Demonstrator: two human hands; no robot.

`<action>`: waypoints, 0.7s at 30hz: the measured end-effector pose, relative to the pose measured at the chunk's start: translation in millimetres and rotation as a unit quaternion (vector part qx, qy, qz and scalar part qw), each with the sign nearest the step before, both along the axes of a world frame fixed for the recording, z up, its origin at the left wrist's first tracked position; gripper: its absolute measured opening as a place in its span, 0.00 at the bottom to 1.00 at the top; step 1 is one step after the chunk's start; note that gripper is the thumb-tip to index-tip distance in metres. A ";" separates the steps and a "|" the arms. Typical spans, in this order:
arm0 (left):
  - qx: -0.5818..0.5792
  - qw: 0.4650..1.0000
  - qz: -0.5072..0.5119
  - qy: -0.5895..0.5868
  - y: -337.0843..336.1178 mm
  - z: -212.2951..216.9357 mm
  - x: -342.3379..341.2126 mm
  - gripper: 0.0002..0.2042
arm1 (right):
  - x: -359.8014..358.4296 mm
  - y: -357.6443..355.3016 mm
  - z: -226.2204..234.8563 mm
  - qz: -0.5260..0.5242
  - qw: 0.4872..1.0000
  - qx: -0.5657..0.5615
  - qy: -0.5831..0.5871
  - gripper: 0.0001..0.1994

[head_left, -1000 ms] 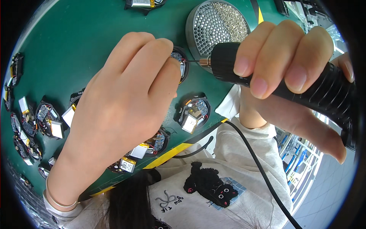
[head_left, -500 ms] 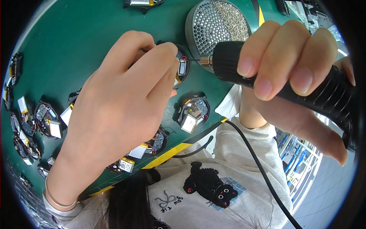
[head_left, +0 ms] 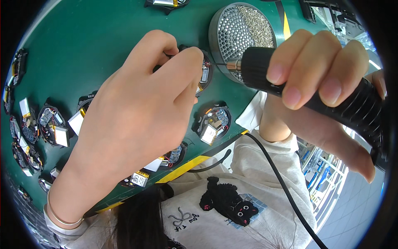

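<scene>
My left hand (head_left: pixel 137 103) is closed on a round black housing (head_left: pixel 205 74) with a small circuit board and a silvery part inside. Its fingers cover most of that housing. A black electric screwdriver (head_left: pixel 253 66) lies in the grip of my right hand (head_left: pixel 317 72), fingers wrapped over its body. The thin bit points left, its tip close to the housing's right rim; whether it touches anything cannot be made out. Behind the screwdriver stands a round grey screw tray (head_left: pixel 230 29) with a perforated plate and a heap of small silver screws (head_left: pixel 258 27).
Another open housing (head_left: pixel 214 122) with a battery rests near the table's front edge. Several similar ones, such as this housing (head_left: pixel 54 124), lie at the left. A black cable (head_left: pixel 277 170) crosses my lap. Yellow-black tape (head_left: pixel 182 170) edges the green table (head_left: pixel 83 50).
The view has shifted slightly, so hands and tray appear farther right. The screwdriver bit, earlier over the board, has drawn back toward the housing's rim. Both hands keep their grip.
</scene>
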State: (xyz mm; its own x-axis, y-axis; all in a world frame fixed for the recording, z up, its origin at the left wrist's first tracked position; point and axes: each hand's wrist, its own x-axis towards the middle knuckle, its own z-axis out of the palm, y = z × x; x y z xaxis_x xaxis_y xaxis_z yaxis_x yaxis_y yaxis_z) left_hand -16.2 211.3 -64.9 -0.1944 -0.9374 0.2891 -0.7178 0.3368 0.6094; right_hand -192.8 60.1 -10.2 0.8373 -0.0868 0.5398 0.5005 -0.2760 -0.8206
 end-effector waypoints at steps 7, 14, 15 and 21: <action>-0.051 0.998 0.009 -0.017 -1.2 -4.7 -1.3 0.23 | -2.0 -2.9 0.4 0.005 1.000 0.016 0.006 0.42; -0.032 0.999 0.001 -0.002 -1.7 -2.6 -1.6 0.23 | -1.4 0.5 0.8 0.002 1.000 0.016 0.011 0.42; -0.002 1.000 0.001 0.015 -1.4 -1.5 -1.0 0.23 | -1.5 1.2 -0.5 0.003 1.000 0.016 0.008 0.42; 0.094 0.994 0.030 0.052 -0.9 5.8 -2.9 0.23 | 3.1 2.0 -2.9 0.005 1.000 0.011 0.003 0.43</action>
State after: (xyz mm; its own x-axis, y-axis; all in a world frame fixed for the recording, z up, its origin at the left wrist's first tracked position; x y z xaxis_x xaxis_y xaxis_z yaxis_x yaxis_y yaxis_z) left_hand -19.1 210.4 -59.1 -0.1146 -0.9858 0.1228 -0.6630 0.1679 0.7295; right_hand -189.7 62.1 -13.1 0.8419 -0.0908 0.5320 0.4972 -0.2530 -0.8300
